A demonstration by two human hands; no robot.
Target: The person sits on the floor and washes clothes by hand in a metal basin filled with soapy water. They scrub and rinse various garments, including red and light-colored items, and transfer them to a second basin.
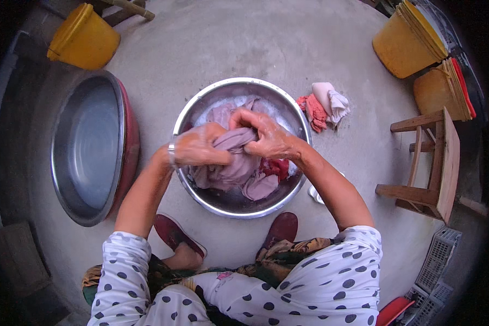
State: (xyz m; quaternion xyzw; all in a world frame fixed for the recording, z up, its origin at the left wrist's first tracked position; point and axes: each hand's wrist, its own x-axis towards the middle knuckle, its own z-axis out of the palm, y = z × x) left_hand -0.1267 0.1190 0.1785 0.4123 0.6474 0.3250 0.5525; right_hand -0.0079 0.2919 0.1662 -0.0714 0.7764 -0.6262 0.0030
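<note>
A round metal basin [239, 213] stands on the floor in front of my feet, with suds and wet cloth inside. Over it, my left hand [200, 145] and my right hand [262, 133] both grip a mauve garment [228, 173], bunched up between them. The left hand is blurred by motion, though its fingers close round the cloth. My right hand's fingers curl over a fold of the same fabric. Much of the garment spreads down into the basin. Beside it lies a dark red cloth [275, 168], partly covered by the mauve one.
To the left, a large metal basin [89, 146] tilts up against a red one [129, 146]. Pink and coral cloths [323, 106] lie on the floor at the right. Farther right is a wooden stool [443, 163] on its side. Yellow buckets [89, 41] stand at the far corners.
</note>
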